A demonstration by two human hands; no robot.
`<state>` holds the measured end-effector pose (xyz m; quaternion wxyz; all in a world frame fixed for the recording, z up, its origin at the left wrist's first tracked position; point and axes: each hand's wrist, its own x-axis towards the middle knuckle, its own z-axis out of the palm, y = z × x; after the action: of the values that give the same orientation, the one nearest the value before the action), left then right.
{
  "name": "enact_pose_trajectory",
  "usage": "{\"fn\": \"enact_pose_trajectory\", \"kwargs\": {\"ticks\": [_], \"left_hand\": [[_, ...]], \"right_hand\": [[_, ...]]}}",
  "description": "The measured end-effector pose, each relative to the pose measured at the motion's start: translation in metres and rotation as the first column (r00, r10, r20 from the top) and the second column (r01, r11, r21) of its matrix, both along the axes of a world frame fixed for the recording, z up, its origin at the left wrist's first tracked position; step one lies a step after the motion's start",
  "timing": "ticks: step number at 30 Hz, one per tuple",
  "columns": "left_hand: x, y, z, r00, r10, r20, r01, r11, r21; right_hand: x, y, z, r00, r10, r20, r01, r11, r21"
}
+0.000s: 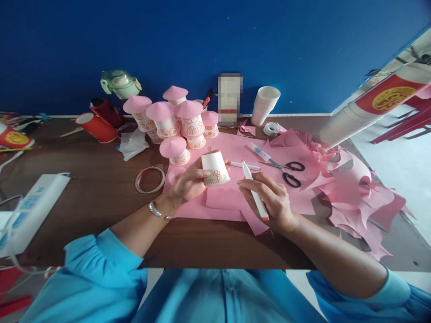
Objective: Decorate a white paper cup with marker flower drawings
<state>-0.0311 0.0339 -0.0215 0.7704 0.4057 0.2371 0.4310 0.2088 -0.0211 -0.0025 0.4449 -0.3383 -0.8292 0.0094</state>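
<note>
My left hand point(190, 181) holds a white paper cup point(214, 167) upside down by its left side. Orange and red flowers and grass are drawn round the cup's lower part. In my right hand point(271, 197) is a white marker point(255, 190), its tip pointing up and towards the cup but apart from it. A second white marker point(244, 165) lies on the pink paper point(225, 199) just behind. Beyond my left hand stand several decorated cups with pink paper cone roofs point(173, 146), some stacked on others.
Scissors point(284, 168) and a glue tube point(258, 151) lie on the pink paper, with pink scraps point(363, 193) heaped at right. A tape roll point(150, 180) is at left. Stacked white cups point(265, 105) stand near the blue wall. A power strip point(33, 215) lies far left.
</note>
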Motion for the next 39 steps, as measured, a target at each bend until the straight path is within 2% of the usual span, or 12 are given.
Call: {"fn": "enact_pose_trajectory", "kwargs": {"ticks": [7, 12, 17, 23, 27, 30, 34, 39], "left_hand": [[-0.006, -0.002, -0.004, 0.998, -0.043, 0.048, 0.047, 0.995, -0.083], [-0.005, -0.004, -0.006, 0.998, -0.055, 0.027, 0.057, 0.993, -0.108], [-0.002, -0.005, -0.005, 0.999, -0.04, -0.021, 0.038, 0.995, -0.091], [0.0, -0.005, -0.002, 0.999, -0.042, -0.001, 0.042, 0.995, -0.092], [0.004, -0.007, -0.001, 0.995, -0.096, 0.0, 0.096, 0.994, -0.043], [0.007, -0.009, -0.006, 0.991, -0.137, 0.014, 0.137, 0.991, -0.006], [0.008, -0.008, -0.013, 0.995, -0.096, -0.018, 0.095, 0.993, -0.076], [0.009, -0.004, -0.007, 0.999, -0.031, -0.035, 0.027, 0.994, -0.105]], "right_hand": [[-0.002, 0.007, -0.01, 0.997, -0.05, 0.06, 0.05, 0.999, 0.012], [-0.004, 0.008, -0.014, 0.995, -0.057, 0.083, 0.053, 0.998, 0.042], [-0.005, 0.009, -0.015, 0.994, -0.054, 0.09, 0.046, 0.995, 0.085], [-0.004, 0.011, -0.015, 0.995, -0.063, 0.084, 0.046, 0.981, 0.191], [-0.004, 0.012, -0.017, 0.993, -0.076, 0.091, 0.054, 0.975, 0.217], [-0.003, 0.012, -0.018, 0.991, -0.08, 0.109, 0.052, 0.969, 0.24], [-0.004, 0.012, -0.018, 0.989, -0.07, 0.128, 0.033, 0.962, 0.273], [-0.005, 0.01, -0.016, 0.994, -0.041, 0.102, 0.016, 0.973, 0.231]]}}
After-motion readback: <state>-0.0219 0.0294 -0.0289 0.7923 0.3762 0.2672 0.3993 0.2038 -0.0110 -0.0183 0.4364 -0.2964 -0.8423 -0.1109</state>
